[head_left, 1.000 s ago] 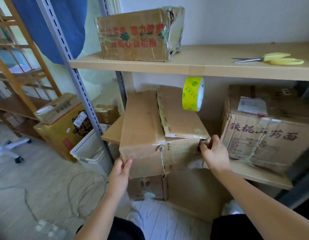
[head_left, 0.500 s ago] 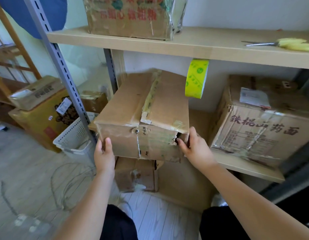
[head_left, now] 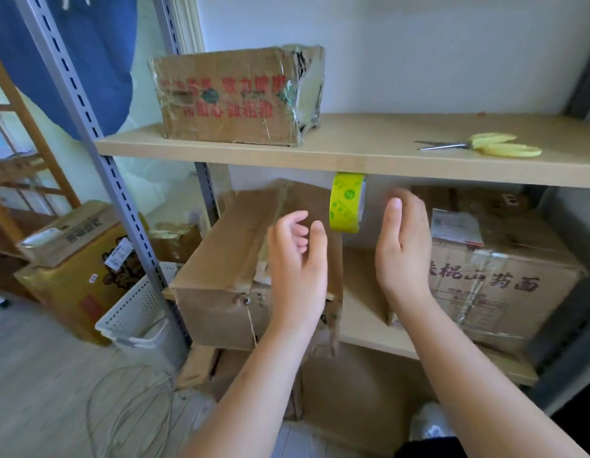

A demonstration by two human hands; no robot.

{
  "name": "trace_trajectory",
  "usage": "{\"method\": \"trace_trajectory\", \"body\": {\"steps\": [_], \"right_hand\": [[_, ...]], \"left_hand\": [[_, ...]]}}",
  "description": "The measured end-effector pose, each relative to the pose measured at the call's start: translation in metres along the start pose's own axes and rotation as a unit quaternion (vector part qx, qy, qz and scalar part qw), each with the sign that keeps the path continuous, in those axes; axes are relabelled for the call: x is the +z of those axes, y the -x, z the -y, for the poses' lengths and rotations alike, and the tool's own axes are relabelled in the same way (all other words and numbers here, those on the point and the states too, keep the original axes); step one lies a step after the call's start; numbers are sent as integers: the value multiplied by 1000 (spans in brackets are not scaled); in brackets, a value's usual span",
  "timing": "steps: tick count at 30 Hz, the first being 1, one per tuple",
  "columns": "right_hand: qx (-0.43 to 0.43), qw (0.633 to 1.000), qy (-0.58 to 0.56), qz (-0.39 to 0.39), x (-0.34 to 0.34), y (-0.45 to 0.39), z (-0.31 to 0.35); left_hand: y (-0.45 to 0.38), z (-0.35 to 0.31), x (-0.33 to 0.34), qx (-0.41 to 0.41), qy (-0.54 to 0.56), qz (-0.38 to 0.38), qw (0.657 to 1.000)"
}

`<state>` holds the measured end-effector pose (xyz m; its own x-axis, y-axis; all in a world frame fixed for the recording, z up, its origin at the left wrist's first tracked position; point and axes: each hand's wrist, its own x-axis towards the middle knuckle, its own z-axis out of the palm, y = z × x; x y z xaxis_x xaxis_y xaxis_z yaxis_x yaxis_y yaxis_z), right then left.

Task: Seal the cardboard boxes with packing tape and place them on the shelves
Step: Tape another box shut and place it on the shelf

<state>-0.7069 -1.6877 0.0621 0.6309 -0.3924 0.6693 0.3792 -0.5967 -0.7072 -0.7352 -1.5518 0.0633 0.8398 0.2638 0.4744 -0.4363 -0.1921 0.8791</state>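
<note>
A plain brown cardboard box (head_left: 221, 272) sits on the lower shelf (head_left: 359, 328), its front edge overhanging a little. My left hand (head_left: 298, 269) hovers in front of it, fingers loosely curled, holding nothing. My right hand (head_left: 402, 249) is raised beside it with straight fingers, empty, in the gap between this box and a taped box with black characters (head_left: 505, 282). A yellow-green roll of packing tape (head_left: 347, 201) hangs under the upper shelf (head_left: 369, 150), just above and between my hands.
On the upper shelf stand a taped box with red print (head_left: 234, 97) and yellow-handled scissors (head_left: 482, 147). A grey perforated upright (head_left: 98, 150), a white basket (head_left: 141, 312), a yellow carton (head_left: 75, 276) and loose cable (head_left: 128, 408) lie left. More cardboard sits under the lower shelf.
Both hands have let go of the plain box and lifted away from its front corners. The box now rests pushed back on the lower shelf. The view has tilted upward.
</note>
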Motion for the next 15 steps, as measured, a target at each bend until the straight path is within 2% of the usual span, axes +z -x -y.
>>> {"method": "trace_trajectory", "body": {"steps": [3, 6, 10, 13, 15], "right_hand": [[56, 991, -94, 71, -1, -24, 16], [131, 964, -196, 119, 3, -35, 24], [172, 944, -246, 137, 9, -41, 36], [187, 929, -272, 166, 9, -46, 43], [222, 910, -300, 181, 6, -48, 49]], "left_hand": [[-26, -20, 31, -79, 39, 59, 994], [-35, -31, 42, -143, 96, 99, 980], [-37, -24, 34, -69, 95, 129, 985], [-33, -31, 30, -58, 85, 142, 985], [-27, -41, 30, -56, 52, 122, 990]]}}
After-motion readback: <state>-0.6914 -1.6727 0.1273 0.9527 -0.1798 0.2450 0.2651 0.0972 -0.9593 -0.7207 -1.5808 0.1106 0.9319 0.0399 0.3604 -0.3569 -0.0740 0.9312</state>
